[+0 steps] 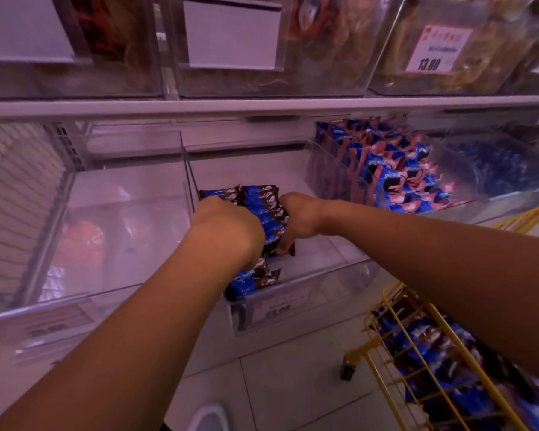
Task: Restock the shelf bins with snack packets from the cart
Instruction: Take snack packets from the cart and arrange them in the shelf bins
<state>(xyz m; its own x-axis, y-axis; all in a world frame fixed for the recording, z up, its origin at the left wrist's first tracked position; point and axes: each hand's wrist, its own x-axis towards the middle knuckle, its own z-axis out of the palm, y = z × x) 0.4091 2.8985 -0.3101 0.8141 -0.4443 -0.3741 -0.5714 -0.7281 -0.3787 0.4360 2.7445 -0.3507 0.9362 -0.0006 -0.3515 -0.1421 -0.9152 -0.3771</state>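
- Left hand (227,225): fingers curled over the row of blue-and-brown snack packets (266,213), gripping it from the left.
- Right hand (299,219): fingers curled round the same row from the right.
- The packets stand in the clear middle bin (324,275) on the lower shelf, against its left wall.
- Yellow wire cart (417,353): on the floor at lower right, holding more blue packets.
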